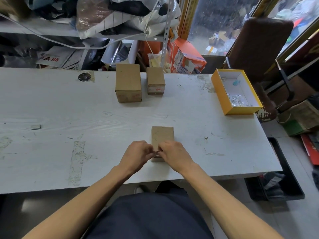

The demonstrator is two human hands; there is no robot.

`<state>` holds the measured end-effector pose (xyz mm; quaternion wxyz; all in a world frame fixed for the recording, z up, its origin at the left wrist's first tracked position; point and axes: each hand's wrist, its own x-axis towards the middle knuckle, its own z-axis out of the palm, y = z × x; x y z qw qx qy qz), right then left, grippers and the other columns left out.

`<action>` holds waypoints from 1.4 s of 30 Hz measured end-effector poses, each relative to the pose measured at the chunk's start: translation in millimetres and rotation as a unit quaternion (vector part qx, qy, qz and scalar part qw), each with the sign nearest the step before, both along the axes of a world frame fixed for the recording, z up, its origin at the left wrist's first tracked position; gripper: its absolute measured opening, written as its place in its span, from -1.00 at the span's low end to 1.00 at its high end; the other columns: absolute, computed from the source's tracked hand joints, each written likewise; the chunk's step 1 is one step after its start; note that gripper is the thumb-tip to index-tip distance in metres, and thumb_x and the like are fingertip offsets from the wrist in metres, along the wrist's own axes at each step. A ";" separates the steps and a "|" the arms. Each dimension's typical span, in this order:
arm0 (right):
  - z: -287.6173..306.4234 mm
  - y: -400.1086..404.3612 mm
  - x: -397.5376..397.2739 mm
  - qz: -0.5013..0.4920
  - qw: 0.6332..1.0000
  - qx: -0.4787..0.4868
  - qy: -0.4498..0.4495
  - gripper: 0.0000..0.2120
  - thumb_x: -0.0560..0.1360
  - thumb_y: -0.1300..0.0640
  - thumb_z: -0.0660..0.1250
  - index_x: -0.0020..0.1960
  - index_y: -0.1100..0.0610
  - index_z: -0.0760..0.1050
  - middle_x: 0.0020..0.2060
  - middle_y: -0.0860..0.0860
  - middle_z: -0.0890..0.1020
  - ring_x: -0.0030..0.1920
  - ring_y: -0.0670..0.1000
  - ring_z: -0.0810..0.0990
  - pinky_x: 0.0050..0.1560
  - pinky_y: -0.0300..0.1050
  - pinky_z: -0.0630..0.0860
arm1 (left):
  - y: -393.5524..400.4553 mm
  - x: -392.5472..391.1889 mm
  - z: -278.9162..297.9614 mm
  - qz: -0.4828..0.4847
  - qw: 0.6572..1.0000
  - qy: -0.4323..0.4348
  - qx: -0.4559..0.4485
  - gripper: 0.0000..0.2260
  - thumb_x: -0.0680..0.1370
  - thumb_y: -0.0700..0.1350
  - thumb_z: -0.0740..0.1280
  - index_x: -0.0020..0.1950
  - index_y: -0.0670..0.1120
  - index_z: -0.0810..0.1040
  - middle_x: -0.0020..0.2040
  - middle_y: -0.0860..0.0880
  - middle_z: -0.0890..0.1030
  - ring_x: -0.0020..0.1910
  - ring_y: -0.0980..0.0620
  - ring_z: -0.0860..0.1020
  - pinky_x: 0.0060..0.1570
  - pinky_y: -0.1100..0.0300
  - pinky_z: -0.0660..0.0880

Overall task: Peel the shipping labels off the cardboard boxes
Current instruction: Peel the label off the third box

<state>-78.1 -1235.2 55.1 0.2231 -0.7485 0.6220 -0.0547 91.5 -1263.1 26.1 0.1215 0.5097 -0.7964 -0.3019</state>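
both hands, left hand (138, 153) and right hand (173, 153), fingertips together pinching at near cardboard box (162, 135) on scuffed white table (69, 109), cluttered shelves (86, 31) beyond.

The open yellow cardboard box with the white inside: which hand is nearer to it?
Right. The right hand rests on the small brown cardboard box, nearer the yellow box at the table's far right; the left hand is farther left.

Even daylight, wide-angle view with bent edges.
Soft light falls from the window (222, 23) at upper right, leaving the white table (69, 109) bright and the shelf clutter dim. Shadows are faint. Straight lines bow toward the corners, and the glass looks hazy; the centre stays sharp.
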 end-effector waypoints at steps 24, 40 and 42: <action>-9.1 -2.9 4.6 -0.077 0.991 0.005 -0.108 -0.92 0.53 0.20 0.29 -0.01 0.11 0.55 -0.10 0.01 0.64 -0.10 0.05 0.57 -0.09 -0.10 0.49 | -0.1 -10.2 -0.3 0.106 0.971 0.203 0.065 -0.83 0.47 -0.27 0.41 -0.12 -0.01 0.73 -0.23 0.15 0.69 -0.19 0.19 0.65 -0.09 0.12 0.60; -10.9 -3.8 -24.3 -0.062 0.998 -0.011 -0.021 -0.81 0.58 0.06 0.28 -0.11 0.16 0.54 -0.26 0.08 0.62 -0.24 0.10 0.53 -0.19 -0.07 0.46 | -10.4 -25.3 4.4 0.005 0.986 0.152 0.062 -0.95 0.46 -0.19 0.47 -0.12 -0.05 0.69 -0.27 0.10 0.67 -0.25 0.13 0.62 -0.18 0.08 0.58; -10.5 -7.1 -34.3 -0.056 0.998 -0.015 -0.033 -0.81 0.59 0.07 0.26 -0.11 0.15 0.53 -0.26 0.06 0.61 -0.24 0.07 0.53 -0.18 -0.07 0.48 | -15.6 -34.6 5.4 -0.002 0.988 0.147 0.039 -0.96 0.46 -0.17 0.47 -0.13 -0.04 0.68 -0.27 0.11 0.66 -0.26 0.14 0.62 -0.19 0.09 0.58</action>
